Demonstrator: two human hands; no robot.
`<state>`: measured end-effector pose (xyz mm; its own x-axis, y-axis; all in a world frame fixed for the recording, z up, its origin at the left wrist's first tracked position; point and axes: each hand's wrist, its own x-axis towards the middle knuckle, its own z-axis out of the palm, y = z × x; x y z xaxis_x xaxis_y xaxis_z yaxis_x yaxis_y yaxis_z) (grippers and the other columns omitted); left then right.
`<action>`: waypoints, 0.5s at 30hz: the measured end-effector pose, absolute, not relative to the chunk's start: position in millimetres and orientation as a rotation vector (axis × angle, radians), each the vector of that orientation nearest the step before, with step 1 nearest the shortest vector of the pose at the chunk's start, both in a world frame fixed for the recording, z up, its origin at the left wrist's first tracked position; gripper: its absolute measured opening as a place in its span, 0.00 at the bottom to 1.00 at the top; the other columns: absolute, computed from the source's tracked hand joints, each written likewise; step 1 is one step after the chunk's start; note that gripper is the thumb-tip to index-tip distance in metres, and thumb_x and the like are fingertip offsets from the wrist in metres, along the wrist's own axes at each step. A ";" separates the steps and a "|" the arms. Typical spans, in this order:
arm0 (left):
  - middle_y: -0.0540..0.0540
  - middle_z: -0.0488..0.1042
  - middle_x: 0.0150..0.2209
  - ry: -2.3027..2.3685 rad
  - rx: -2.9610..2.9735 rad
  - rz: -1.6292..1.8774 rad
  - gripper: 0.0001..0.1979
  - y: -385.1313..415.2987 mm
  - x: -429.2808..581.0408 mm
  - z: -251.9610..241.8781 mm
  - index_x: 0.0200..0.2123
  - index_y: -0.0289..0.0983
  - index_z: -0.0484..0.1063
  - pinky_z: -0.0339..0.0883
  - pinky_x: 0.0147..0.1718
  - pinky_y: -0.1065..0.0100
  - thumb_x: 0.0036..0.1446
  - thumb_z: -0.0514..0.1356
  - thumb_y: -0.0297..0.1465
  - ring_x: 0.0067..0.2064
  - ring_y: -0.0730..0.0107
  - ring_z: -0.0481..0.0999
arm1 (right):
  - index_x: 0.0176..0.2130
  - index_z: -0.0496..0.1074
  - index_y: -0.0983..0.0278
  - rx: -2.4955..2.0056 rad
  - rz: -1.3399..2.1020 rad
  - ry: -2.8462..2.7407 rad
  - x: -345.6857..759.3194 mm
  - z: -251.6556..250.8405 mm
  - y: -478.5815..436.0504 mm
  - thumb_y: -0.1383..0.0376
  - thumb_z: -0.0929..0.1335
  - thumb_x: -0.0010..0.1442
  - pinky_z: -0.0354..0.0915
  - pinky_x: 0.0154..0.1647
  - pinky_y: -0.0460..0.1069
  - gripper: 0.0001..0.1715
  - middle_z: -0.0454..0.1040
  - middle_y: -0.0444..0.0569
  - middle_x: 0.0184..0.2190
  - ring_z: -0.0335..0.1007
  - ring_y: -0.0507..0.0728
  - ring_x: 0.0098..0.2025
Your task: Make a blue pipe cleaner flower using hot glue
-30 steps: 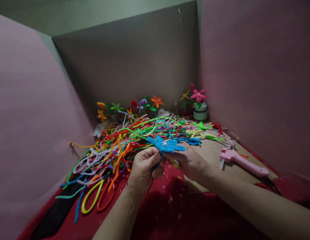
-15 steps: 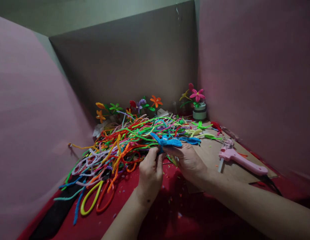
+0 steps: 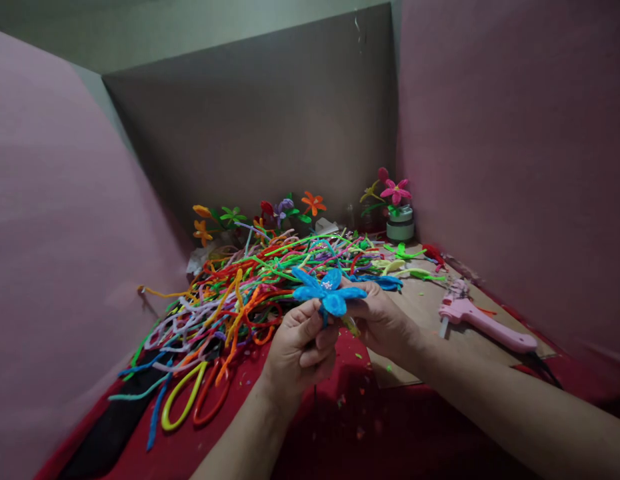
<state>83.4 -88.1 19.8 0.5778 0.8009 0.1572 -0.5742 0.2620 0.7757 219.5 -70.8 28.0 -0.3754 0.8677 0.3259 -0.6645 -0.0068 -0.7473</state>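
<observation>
A blue pipe-cleaner flower [image 3: 335, 304] with several petals and a pale beaded centre is held up over the table's middle, its face tipped toward me. My left hand [image 3: 305, 343] is closed around the short stem just under the petals. At the flower's right side, my right hand [image 3: 383, 317] pinches a petal, its fingertips partly hidden behind the flower. Beyond my hands, more blue looped pipe cleaners [image 3: 383, 282] lie on the cardboard.
A large tangle of coloured pipe cleaners [image 3: 230, 293] spreads across the left and middle. A pink glue gun [image 3: 483, 323] rests on brown cardboard [image 3: 420, 307] at right. Finished flowers [image 3: 314, 203] and a pale green jar [image 3: 400, 225] stand at the back. Pink panels [image 3: 510, 167] flank the red table.
The blue flower has turned from edge-on to showing its open face and centre. My left hand has rolled over, bringing its curled fingers into view; my right hand stays close by.
</observation>
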 end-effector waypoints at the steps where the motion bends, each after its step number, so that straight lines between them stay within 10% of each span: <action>1: 0.57 0.60 0.17 0.265 0.882 0.932 0.08 -88.0 83.6 19.0 0.29 0.33 0.69 0.50 0.07 0.84 0.50 0.61 0.32 0.10 0.92 0.41 | 0.22 0.74 0.62 -0.265 1.636 -1.086 220.8 28.5 -70.4 0.64 0.75 0.39 0.58 0.29 0.45 0.07 0.68 0.40 0.25 0.61 0.48 0.26; 10: 0.57 0.57 0.16 0.254 0.812 0.871 0.05 -84.9 85.2 18.3 0.28 0.32 0.68 0.44 0.07 0.87 0.51 0.60 0.29 0.10 0.93 0.40 | 0.23 0.76 0.61 -0.436 1.470 -1.291 226.4 22.7 -66.0 0.59 0.72 0.47 0.59 0.32 0.49 0.08 0.71 0.44 0.23 0.63 0.52 0.28; 15: 0.52 0.65 0.22 0.566 1.079 1.028 0.11 -82.2 85.0 25.0 0.31 0.34 0.66 0.58 0.09 0.76 0.54 0.56 0.37 0.13 0.83 0.57 | 0.19 0.73 0.63 -0.442 1.475 -1.146 219.8 23.4 -62.2 0.60 0.73 0.45 0.58 0.30 0.48 0.10 0.68 0.42 0.22 0.60 0.50 0.25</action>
